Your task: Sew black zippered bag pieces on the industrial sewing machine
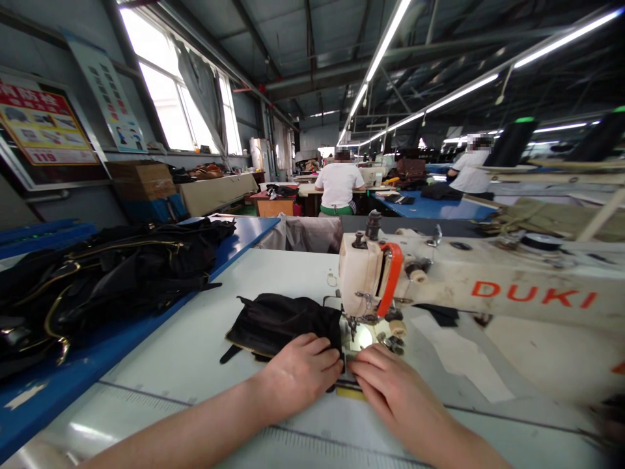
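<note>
A black fabric piece (286,319) with a gold-toothed zipper along its left edge lies on the pale sewing table, its right end beside the needle area of a white sewing machine (361,273). My left hand (307,371) presses on its right part, fingers bent and close together, holding the cloth at the machine. Just right of the needle area, my right hand (390,384) has its fingertips pinched together low by the needle plate. What sits between those fingertips is hidden. A small lamp lights the spot under the machine head.
Black garments with gold zippers (122,267) are heaped on a blue table (254,231) at left. A white paper-like piece (463,358) lies right of my hands, under the machine arm. Thread cones (510,143) stand at right. Two people in white sit farther back.
</note>
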Action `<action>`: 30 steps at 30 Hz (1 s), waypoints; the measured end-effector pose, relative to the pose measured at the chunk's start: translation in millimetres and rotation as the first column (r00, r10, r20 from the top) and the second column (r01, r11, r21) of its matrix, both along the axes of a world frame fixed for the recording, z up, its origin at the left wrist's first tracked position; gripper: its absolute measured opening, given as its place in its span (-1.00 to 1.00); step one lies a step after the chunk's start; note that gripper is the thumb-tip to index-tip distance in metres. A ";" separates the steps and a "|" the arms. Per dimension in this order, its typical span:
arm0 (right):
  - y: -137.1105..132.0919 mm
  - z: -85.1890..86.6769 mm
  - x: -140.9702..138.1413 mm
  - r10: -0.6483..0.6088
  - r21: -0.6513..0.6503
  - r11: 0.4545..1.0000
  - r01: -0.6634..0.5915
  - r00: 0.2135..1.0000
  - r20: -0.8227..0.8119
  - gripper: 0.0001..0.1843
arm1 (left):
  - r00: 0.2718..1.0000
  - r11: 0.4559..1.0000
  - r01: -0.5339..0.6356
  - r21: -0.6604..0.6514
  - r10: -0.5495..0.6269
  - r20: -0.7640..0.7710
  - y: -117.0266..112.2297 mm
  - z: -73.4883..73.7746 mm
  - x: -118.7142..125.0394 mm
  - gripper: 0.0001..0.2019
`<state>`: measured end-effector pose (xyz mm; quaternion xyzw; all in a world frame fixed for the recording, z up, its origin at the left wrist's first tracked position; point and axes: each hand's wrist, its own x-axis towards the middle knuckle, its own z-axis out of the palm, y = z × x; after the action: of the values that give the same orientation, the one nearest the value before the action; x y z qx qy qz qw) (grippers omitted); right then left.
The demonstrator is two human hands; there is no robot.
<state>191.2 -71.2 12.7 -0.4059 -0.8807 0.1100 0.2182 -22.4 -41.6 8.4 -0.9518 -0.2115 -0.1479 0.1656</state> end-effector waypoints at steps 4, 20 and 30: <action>0.3 -1.2 -2.3 -0.004 0.001 1.000 0.004 1.000 -0.005 -0.78 | 1.000 1.000 0.012 0.012 -0.012 -0.007 0.6 1.1 0.4 -0.83; -4.0 2.9 0.3 0.051 -0.006 0.999 -0.051 0.996 0.078 -0.78 | 0.996 0.937 0.082 -0.338 -0.062 0.069 0.7 21.8 -10.7 -0.78; -1.1 1.0 2.6 0.033 0.029 0.999 -0.034 0.998 0.051 -0.77 | 0.997 0.996 0.045 -0.078 -0.040 0.067 -2.1 3.6 1.8 -0.80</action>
<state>193.7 -72.3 13.7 -0.3904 -0.8941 0.0902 0.2000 -20.6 -43.6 12.0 -0.9565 -0.2023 -0.1740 0.1177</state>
